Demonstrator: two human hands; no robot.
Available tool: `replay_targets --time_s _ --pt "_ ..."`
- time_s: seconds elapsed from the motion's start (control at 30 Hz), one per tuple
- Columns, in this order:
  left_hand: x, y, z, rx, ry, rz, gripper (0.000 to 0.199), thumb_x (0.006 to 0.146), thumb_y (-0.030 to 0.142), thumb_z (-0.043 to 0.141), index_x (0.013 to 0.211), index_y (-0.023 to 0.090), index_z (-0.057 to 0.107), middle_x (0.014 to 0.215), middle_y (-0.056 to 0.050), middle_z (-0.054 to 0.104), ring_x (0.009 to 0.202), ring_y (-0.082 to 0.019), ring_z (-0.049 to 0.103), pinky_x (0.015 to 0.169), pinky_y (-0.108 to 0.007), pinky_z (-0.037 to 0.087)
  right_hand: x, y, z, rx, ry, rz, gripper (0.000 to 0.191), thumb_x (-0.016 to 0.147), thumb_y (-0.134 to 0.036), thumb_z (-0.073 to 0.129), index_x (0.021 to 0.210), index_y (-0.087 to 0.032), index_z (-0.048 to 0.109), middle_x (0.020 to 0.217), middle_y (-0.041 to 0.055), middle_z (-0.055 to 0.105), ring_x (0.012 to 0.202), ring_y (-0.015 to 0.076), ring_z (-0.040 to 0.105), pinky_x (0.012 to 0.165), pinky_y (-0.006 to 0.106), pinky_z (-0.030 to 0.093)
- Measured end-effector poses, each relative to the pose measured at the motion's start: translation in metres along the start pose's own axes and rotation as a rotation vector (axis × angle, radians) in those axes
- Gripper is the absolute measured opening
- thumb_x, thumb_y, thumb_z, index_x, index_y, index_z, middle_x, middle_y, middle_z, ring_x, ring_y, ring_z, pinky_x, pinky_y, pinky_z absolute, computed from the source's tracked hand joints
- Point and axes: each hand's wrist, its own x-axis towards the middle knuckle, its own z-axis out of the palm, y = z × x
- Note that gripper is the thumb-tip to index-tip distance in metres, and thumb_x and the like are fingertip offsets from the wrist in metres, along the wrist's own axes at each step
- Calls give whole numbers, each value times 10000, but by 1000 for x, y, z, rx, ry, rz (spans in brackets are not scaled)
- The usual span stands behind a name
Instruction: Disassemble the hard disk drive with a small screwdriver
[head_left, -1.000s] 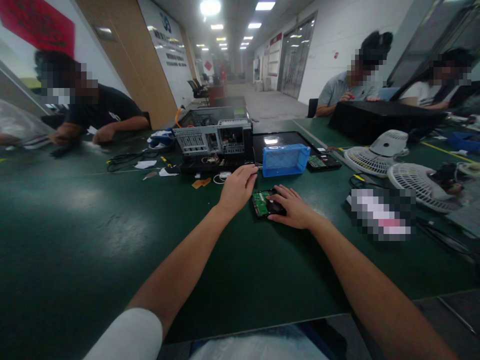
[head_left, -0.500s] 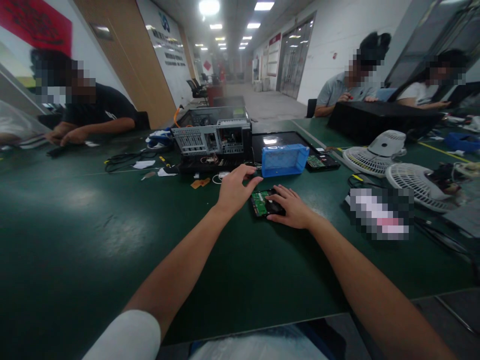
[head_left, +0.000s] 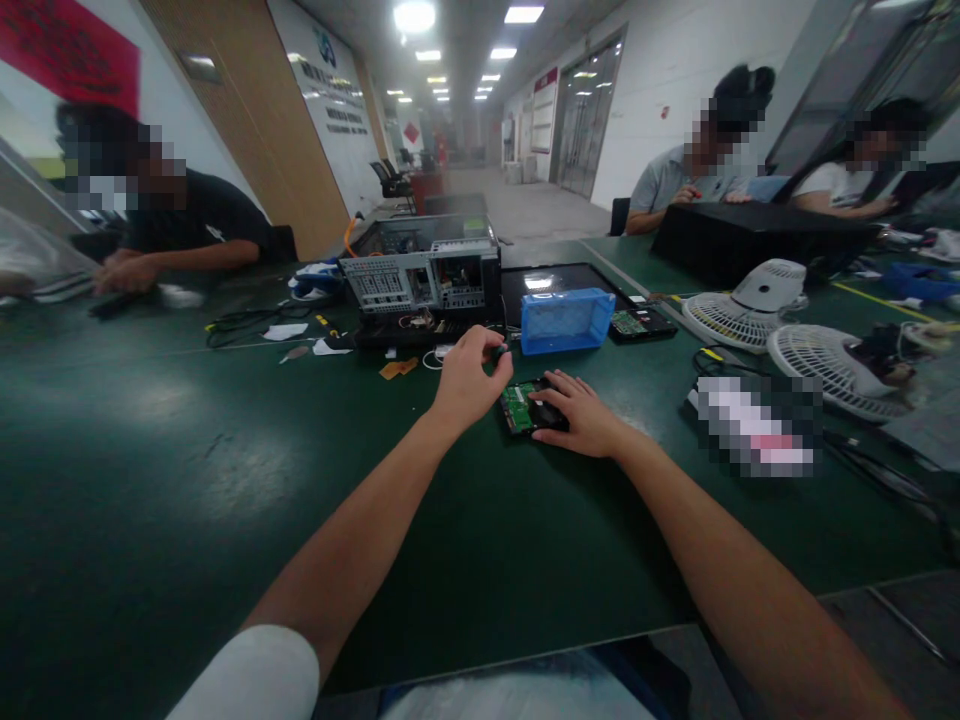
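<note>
A hard drive (head_left: pixel 517 408), its green circuit board facing up, lies flat on the green table. My right hand (head_left: pixel 585 415) grips it from the right, thumb at the near edge and fingers over the far side, covering part of the board. Just above the drive's left end, my left hand (head_left: pixel 472 375) is closed in a pinch. Something small and dark shows at its fingertips, too small to name. Behind the drive stands a blue plastic bin (head_left: pixel 566 322), tipped on its side.
An opened computer case (head_left: pixel 420 280) stands behind my left hand, with paper scraps before it. A flat black panel (head_left: pixel 555 283) lies behind the bin, and another circuit board (head_left: pixel 637 322) beside it. White fans (head_left: pixel 742 310) sit at right. Other people work across the table.
My left thumb and fingers have closed from a loose gap into a pinch, and a small dark thing shows there. My right hand stays on the hard drive.
</note>
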Motion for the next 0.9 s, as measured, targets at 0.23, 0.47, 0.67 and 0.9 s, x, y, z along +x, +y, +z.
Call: replay_targets --time_s 0.23,0.47,0.67,0.9 --pt "1 0 -4 96 -25 22 182 885 258 690 1016 203 576 1007 -52 600 918 -195 613 769 -334 548 0 2 0 12 6 -12 714 838 -673 629 1434 -294 526 1623 140 316 1507 391 239 1169 648 212" --pt "2 -2 -5 159 -18 79 227 912 169 645 1132 228 640 1105 -66 571 1011 -205 599 870 -362 544 0 0 -1 8 2 -5 714 841 -667 630 1431 -278 529 1624 152 310 1510 384 235 1176 632 210" --pt "1 0 -3 109 -54 118 318 909 117 615 1208 225 618 1191 -75 625 1097 -213 620 954 -374 534 0 -1 -1 14 -2 5 708 837 -661 637 1429 -287 532 1626 136 314 1513 383 225 1181 636 191" --pt "-3 -1 3 23 -91 74 388 862 190 715 1222 214 571 1199 -73 660 970 -187 677 894 -358 575 0 -1 -3 18 -10 8 710 842 -661 631 1436 -287 527 1631 142 302 1513 392 220 1174 643 202"
